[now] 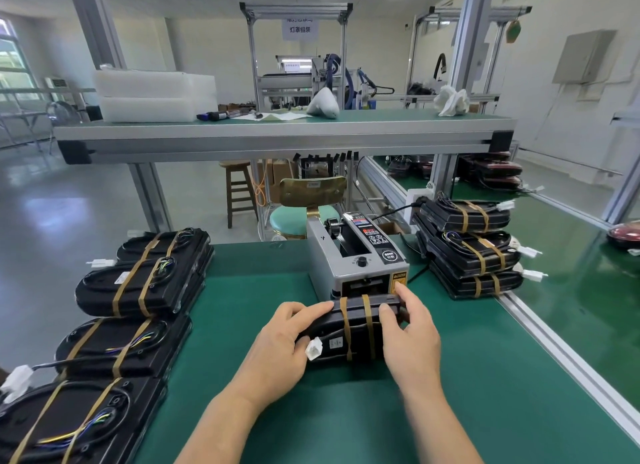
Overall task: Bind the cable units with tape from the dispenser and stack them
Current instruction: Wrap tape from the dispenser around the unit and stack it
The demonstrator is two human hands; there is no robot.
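Both hands gripping the cable unit (349, 328) on the table (249, 290), just before the dispenser (356, 259); left hand (280, 346) steadying the connector end; right hand (408, 328) pinching beside the tape bands (356, 325), probably seating them.

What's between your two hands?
In the head view, a black cable unit with two tape bands sits between the left hand and right hand.

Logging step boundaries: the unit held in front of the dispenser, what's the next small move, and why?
Probably lift the cable unit and carry it to a pile, likely the right stack of banded units. The left hand and right hand grip its ends, and two tape bands already wrap it, so binding looks finished.
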